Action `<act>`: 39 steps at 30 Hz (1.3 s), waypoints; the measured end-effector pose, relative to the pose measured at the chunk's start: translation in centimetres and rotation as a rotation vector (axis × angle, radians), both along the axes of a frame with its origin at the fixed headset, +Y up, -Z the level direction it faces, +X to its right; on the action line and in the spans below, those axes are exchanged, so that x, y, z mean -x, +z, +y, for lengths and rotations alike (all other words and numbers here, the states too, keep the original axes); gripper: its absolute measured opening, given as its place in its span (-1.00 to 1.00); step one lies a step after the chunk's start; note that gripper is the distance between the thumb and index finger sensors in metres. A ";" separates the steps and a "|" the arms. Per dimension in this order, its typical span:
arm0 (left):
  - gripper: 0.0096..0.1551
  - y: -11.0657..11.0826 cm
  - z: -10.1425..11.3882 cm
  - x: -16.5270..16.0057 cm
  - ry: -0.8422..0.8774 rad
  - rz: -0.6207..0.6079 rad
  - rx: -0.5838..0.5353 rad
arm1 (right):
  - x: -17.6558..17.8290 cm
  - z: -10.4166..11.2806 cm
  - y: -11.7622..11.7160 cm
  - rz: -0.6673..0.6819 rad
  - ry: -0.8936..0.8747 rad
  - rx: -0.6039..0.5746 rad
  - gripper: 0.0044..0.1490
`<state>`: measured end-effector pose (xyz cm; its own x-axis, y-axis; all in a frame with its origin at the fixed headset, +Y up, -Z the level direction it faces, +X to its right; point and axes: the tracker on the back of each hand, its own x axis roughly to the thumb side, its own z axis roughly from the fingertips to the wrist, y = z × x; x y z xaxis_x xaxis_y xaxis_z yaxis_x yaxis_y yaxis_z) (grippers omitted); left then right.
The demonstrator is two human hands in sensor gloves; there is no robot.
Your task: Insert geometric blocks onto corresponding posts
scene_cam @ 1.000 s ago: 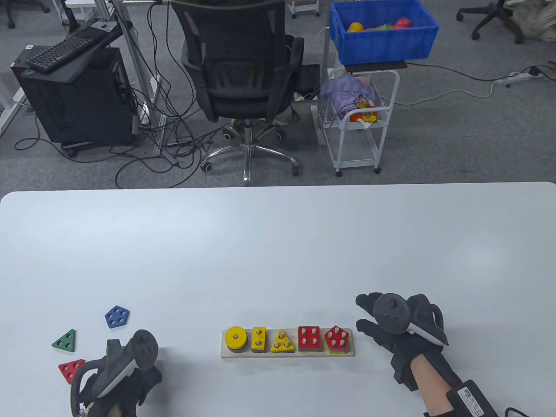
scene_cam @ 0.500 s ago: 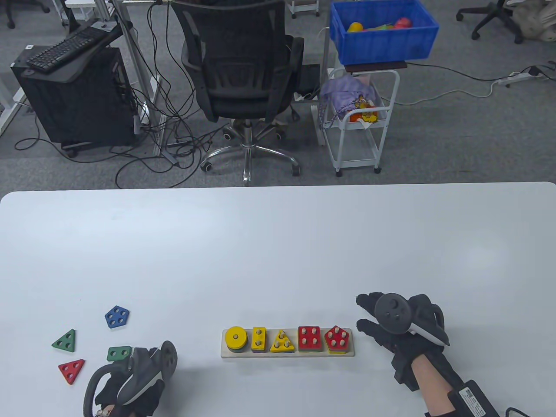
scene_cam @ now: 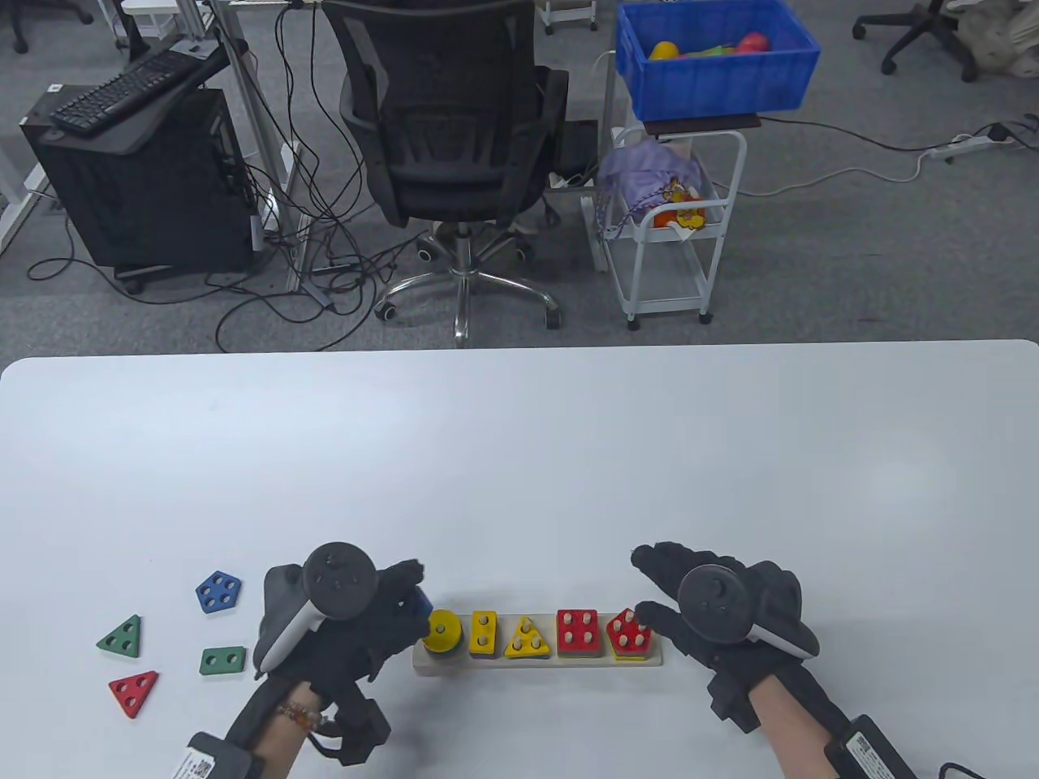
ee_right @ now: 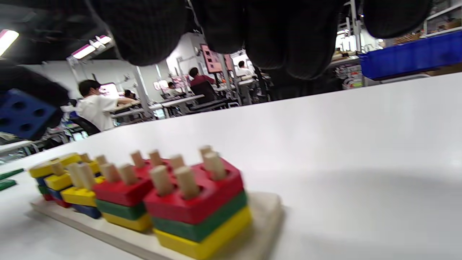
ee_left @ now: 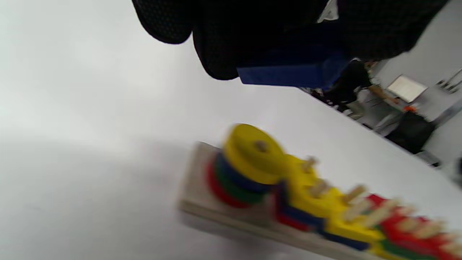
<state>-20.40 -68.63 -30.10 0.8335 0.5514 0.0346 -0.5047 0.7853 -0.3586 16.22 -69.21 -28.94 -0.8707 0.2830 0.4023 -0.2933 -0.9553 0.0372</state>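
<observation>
Left hand (scene_cam: 357, 617) holds blue block (ee_left: 288, 72) above board (scene_cam: 536, 659).

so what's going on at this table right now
A person in black sensor gloves is stacking coloured wooden shape blocks on a wooden peg board. The left hand holds a blue block with holes above the board's left end, near the yellow round block that tops the first stack. The right hand rests at the board's right end, by the red pentagon block. A blue pentagon, green triangle, green rectangle and red triangle lie loose on the white table.
</observation>
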 end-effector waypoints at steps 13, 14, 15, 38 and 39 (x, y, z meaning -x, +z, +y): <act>0.05 0.3 -3.6 -8.0 0.676 -0.155 0.328 | 7.1 0.9 3.7 0.312 -0.200 -0.187 0.14; 0.05 0.4 -3.9 -8.1 0.687 -0.155 0.344 | 7.3 0.8 3.8 0.312 -0.197 -0.196 0.13; 0.05 0.6 -4.1 -8.2 0.699 -0.152 0.357 | 7.5 0.7 3.9 0.310 -0.202 -0.211 0.10; -0.16 -0.6 -1.5 1.6 0.128 0.067 -0.050 | 5.9 0.5 2.1 0.156 -0.089 -0.241 -0.10; -0.16 -0.9 -1.7 2.6 0.035 0.110 -0.073 | 6.0 0.3 1.9 0.161 -0.051 -0.215 -0.10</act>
<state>-23.01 -70.31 -30.99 0.8145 0.5799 -0.0147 -0.5657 0.7883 -0.2419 10.19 -68.92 -27.03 -0.7774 0.2176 0.5902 -0.3480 -0.9304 -0.1152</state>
